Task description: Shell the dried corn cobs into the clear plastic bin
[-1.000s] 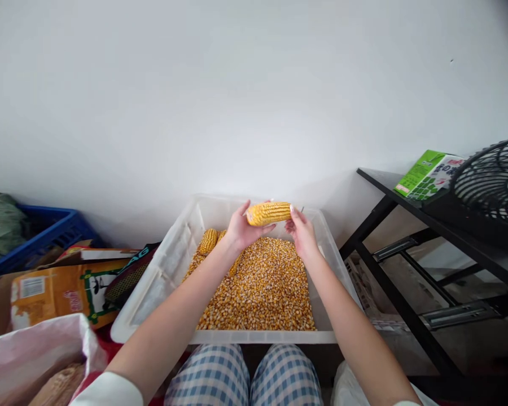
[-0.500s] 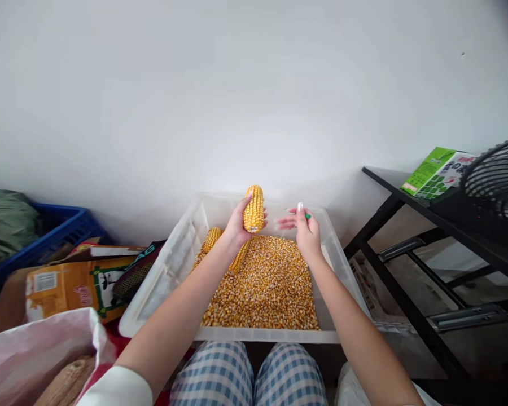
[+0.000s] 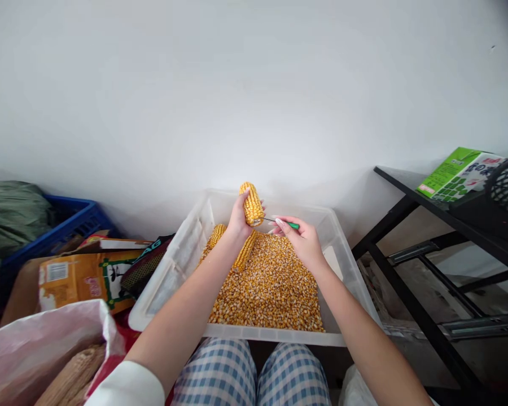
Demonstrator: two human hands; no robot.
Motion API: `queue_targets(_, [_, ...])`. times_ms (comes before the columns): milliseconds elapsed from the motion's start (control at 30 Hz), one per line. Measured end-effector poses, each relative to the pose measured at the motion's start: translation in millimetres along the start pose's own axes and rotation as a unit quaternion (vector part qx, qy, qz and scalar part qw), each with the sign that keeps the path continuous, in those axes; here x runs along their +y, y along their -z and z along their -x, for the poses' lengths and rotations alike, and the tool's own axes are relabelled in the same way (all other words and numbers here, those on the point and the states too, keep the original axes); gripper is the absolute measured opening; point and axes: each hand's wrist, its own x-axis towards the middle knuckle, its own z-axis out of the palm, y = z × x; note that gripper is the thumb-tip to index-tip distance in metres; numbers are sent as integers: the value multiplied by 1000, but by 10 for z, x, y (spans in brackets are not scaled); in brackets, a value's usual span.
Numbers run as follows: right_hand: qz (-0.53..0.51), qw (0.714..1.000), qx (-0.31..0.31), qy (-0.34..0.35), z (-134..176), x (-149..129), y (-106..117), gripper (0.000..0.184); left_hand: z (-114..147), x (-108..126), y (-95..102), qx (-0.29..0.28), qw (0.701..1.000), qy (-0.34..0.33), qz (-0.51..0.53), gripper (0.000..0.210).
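Right grip [image 3: 302, 240] moves nearer the corncob [image 3: 253, 207], mid-frame, pinching a green-handled tool [image 3: 293, 225]; left grip [image 3: 239, 219] clasps the corncob, likely stiff, best held midway

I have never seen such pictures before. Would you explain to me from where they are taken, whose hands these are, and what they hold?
There is no machine here: these are a person's two bare hands, seen by a camera worn on the head, looking forward and down. The left hand holds a plump yellow ear of corn. The right hand holds a slim tool with a green handle; whether its tip touches the ear is unclear. Below, a translucent white plastic bin contains loose yellow kernels and two more visible ears.
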Motion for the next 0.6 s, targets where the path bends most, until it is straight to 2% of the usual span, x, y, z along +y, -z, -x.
queue_targets(233, [-1, 1000, 16, 23, 13, 26, 0, 26, 32, -15, -47, 13, 1000, -5, -28, 48])
queue_targets(600, [77, 994, -4, 78, 23, 108, 13, 26, 15, -72, -45, 25, 998, 2, -54, 45])
